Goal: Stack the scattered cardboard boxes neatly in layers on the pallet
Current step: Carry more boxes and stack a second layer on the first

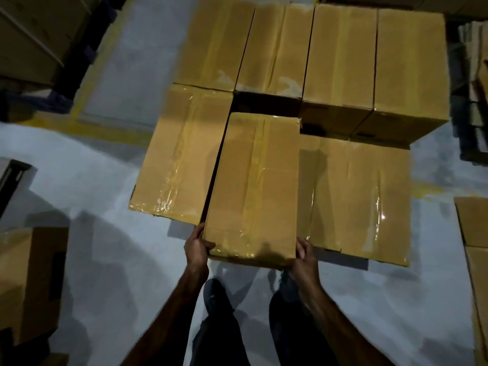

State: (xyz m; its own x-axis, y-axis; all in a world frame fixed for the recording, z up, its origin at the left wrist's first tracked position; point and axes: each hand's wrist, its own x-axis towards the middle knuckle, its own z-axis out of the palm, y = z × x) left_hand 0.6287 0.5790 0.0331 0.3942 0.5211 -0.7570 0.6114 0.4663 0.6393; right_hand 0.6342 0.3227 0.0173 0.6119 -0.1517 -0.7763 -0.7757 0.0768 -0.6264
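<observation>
1. Carried box [253, 186]: sealed cardboard, taped along the top seam. It sits in the near row of the stack, between the left box [182, 151] and the right box [353, 199]. There's a narrow gap to the left one; it's touching or nearly touching the right one.
2. Left hand [196, 245]: grips the near-left bottom corner, thumb wrapped onto the near face, fingers curled round the left side.
3. Right hand [305, 253]: grips the near-right corner, fingers curled up the right side, palm low on the edge.
4. Far row [311, 48]: four boxes side by side, tops level. A dark slot shows behind my box, so I judge it isn't pushed fully home.
5. Pallet: hidden under the stack, can't confirm the edge line in this dim light.
6. Handling: stiff walls, holds shape at the corners. Weight looks moderate, since it takes both hands low down, but that's a guess. The tape is glossy and likely slick, so keep my grip on bare cardboard at the corners, not on the tape strip.
7. Next: push forward to close the rear slot, then square it to the neighbours.
8. Risk: pinched fingers on the right side as the gap closes.
9. Loose boxes: one on the floor at left [31, 281], more at right [475, 233].
</observation>
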